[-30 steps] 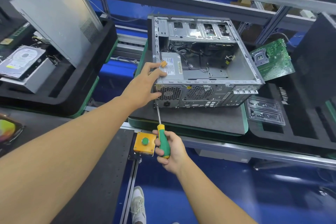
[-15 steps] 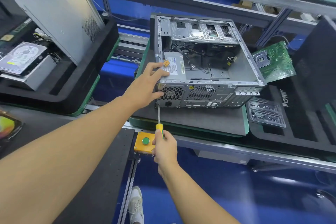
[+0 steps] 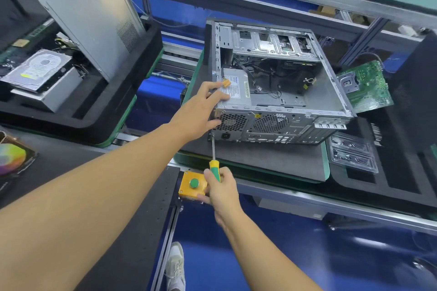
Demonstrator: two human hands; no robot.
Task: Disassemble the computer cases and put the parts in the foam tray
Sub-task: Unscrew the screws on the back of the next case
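An open grey computer case (image 3: 279, 123) lies on its side on a grey pad, rear panel toward me, the power supply (image 3: 238, 88) inside at its near left corner. My left hand (image 3: 201, 111) grips that near left corner, fingers over the top edge. My right hand (image 3: 218, 186) holds a yellow-green screwdriver (image 3: 214, 160) whose tip meets the rear panel's lower left corner. A black foam tray (image 3: 399, 168) to the right holds a green motherboard (image 3: 364, 85) and a clear plastic insert (image 3: 352, 153).
To the left, another black foam tray (image 3: 123, 92) holds a hard drive (image 3: 37, 68), a metal box and a leaning grey side panel (image 3: 94, 12). A yellow button box (image 3: 191, 184) sits on the conveyor rail beside my right hand. My shoe (image 3: 175, 267) shows below on the blue floor.
The right hand has rolled around the screwdriver handle, turning it, with the tip staying at the same rear corner. The left hand keeps its grip on the case.
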